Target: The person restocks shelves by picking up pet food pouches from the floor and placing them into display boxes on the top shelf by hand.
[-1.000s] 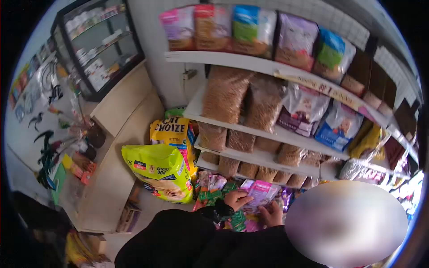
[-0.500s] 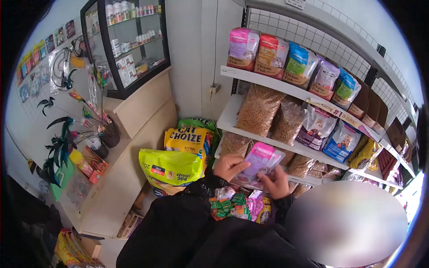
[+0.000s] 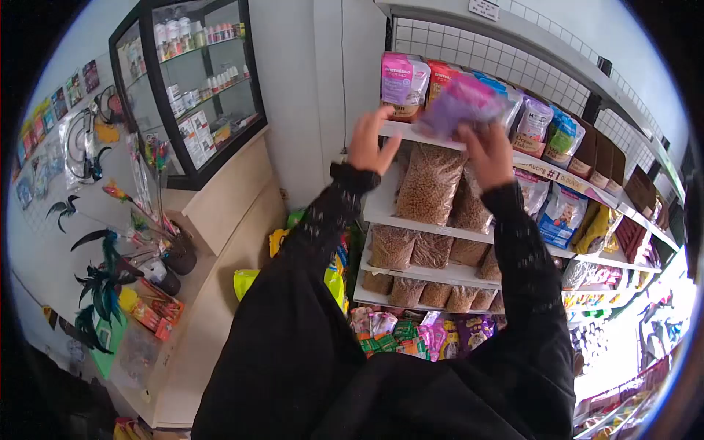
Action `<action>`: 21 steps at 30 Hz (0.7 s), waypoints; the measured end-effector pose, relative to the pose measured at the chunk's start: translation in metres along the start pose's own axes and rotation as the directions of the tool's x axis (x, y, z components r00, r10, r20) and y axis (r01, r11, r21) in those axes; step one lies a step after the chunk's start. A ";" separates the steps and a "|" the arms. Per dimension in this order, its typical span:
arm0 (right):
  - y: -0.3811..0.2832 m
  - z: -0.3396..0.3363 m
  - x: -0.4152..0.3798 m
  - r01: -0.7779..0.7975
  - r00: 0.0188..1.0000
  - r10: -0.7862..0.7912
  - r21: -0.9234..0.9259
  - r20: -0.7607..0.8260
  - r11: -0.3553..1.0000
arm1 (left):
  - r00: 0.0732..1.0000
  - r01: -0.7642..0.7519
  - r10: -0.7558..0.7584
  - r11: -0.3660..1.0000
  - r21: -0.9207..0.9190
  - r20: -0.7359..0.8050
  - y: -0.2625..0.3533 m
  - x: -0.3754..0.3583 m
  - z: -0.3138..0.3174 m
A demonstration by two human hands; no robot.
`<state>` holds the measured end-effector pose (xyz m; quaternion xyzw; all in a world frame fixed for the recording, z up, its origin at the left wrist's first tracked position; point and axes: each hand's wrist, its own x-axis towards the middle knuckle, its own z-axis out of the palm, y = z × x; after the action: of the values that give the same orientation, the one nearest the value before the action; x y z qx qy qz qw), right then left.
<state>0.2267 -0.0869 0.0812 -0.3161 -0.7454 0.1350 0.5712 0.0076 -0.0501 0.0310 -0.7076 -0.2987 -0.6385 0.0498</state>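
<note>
A pink and purple pet food pouch [image 3: 458, 110], blurred by motion, is gripped at its lower right by my right hand [image 3: 490, 152]. It hangs in front of the top shelf and partly covers the red pouch [image 3: 441, 76] and the blue pouch behind it. My left hand [image 3: 371, 139] is raised with fingers apart and holds nothing. It is close to the left end of the top shelf [image 3: 528, 160], below a standing pink and purple pouch [image 3: 404, 79] in a brown "Ocean Fish" box.
Clear bags of brown kibble [image 3: 430, 185] fill the shelves below, with small colourful packets [image 3: 407, 334] at the bottom. A glass cabinet [image 3: 192, 88] stands on a wooden counter [image 3: 229, 194] at left, near feather toys [image 3: 106, 279]. Yellow-green bags [image 3: 335, 287] lie behind my left arm.
Both hands have risen from the lower shelves to the top shelf. My left hand has let go of the pouch; my right hand has carried it up.
</note>
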 end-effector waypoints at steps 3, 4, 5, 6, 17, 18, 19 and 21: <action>0.021 0.021 0.057 0.117 0.993 -0.108 0.214 -0.053 0.970 | 0.993 0.052 -0.038 0.991 0.121 -0.112 -0.048 0.037 0.020; 0.027 0.028 0.072 0.082 0.996 -0.071 0.251 -0.052 0.965 | 0.984 0.094 -0.057 0.970 0.224 -0.168 -0.058 0.046 0.025; 0.039 0.034 0.087 0.079 0.996 -0.068 0.241 -0.057 0.967 | 0.985 0.092 -0.057 0.973 0.213 -0.165 -0.067 0.051 0.030; 0.055 0.040 0.103 0.114 0.993 -0.110 0.083 -0.047 0.990 | 0.984 0.105 -0.064 0.965 0.240 -0.169 -0.074 0.058 0.034; 0.063 0.060 0.124 -0.050 0.998 0.041 0.217 0.046 0.975 | 0.965 0.250 -0.241 0.965 -0.080 0.105 -0.091 0.087 0.035; 0.066 0.060 0.126 -0.061 0.998 0.052 0.208 0.047 0.976 | 0.966 0.239 -0.227 0.967 -0.087 0.126 -0.091 0.087 0.033; 0.071 0.062 0.128 -0.073 0.997 0.065 0.200 0.049 0.977 | 0.966 0.230 -0.215 0.969 -0.093 0.147 -0.090 0.087 0.031; 0.081 0.061 0.134 -0.031 0.999 0.027 0.122 0.035 0.992 | 0.965 0.222 -0.204 0.970 -0.099 0.166 -0.086 0.087 0.027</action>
<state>0.1758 0.0683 0.1190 -0.2890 -0.7405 0.1937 0.5750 -0.0104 0.0639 0.0806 -0.7205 -0.3380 -0.5997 -0.0841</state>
